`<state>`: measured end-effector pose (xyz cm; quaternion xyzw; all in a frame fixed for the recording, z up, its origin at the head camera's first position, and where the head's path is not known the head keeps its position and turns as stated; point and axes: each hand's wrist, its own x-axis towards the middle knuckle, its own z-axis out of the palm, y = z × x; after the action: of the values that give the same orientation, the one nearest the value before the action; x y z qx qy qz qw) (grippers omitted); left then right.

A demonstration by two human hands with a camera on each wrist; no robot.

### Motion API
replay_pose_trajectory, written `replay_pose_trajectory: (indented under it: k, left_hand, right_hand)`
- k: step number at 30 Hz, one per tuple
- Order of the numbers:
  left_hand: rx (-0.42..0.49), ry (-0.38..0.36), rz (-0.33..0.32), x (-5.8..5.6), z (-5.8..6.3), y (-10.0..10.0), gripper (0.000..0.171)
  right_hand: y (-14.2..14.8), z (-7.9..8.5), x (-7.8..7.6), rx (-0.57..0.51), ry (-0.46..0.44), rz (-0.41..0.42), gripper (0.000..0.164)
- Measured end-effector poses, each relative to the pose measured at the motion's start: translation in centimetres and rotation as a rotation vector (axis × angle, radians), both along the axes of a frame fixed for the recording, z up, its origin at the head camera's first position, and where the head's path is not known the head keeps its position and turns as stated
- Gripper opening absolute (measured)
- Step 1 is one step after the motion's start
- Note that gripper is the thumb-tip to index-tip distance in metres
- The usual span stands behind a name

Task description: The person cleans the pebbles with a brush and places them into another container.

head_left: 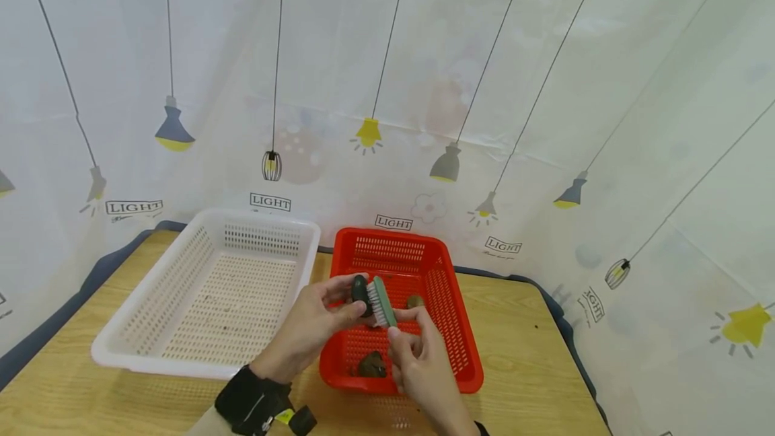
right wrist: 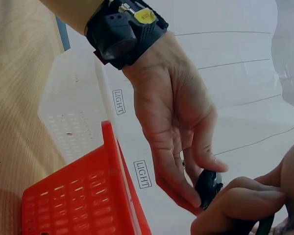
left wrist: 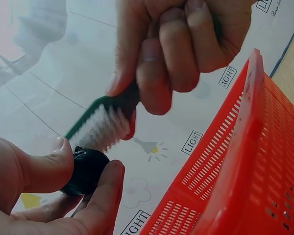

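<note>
My left hand point(head_left: 309, 321) holds a dark, glossy, rounded lump point(left wrist: 88, 171) between thumb and fingers, over the red basket point(head_left: 445, 308). The lump is greenish black, and its exact kind is something I cannot tell. In my right hand point(head_left: 424, 358) is a small scrub brush point(head_left: 385, 303) with a green back and white bristles, its bristles facing the lump and right at its surface. The right fingers curl round the brush handle in the left wrist view. Below, in the basket, lie a brown lump point(head_left: 372, 365) near the front and another brown lump point(head_left: 415, 301) farther back.
To the left stands a white slotted basket point(head_left: 236, 308) with dark specks on its floor. Both baskets stand on a wooden table point(head_left: 521, 355). A white sheet point(head_left: 339, 52) printed with lamps hangs behind the table's far edge.
</note>
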<state>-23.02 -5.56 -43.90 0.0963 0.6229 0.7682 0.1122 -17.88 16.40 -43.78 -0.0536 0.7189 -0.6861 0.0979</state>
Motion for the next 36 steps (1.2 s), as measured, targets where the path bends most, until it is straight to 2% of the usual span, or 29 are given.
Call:
replay_pose_trajectory:
  k: [8,15,23,26,32,36]
  left_hand:
    - [-0.043,0.010,-0.035,0.1,-0.1,-0.1,0.062]
    - [-0.030,-0.013,0.018,0.1,0.1,-0.4,0.062]
    - [-0.008,-0.042,0.055,0.0,0.2,-0.4,0.061]
    - [-0.020,-0.028,0.034,0.0,0.1,-0.4,0.062]
    - [-0.031,0.011,-0.055,0.1,-0.1,0.0,0.062]
    - [-0.023,0.011,-0.041,0.1,-0.1,0.1,0.063]
  right_hand:
    - [-0.6,0.5,-0.9,-0.017,0.045,0.007,0.036]
    - [-0.1,0.0,-1.2,0.026,0.033,-0.007,0.034]
    - [0.2,-0.1,-0.6,0.036,0.019,-0.026,0.038]
    - [0.0,0.2,-0.4,0.037,0.032,-0.008,0.039]
    - [-0.6,0.6,-0.8,0.016,0.070,-0.001,0.036]
    - [-0.5,0.5,-1.2,0.028,0.071,-0.014,0.034]
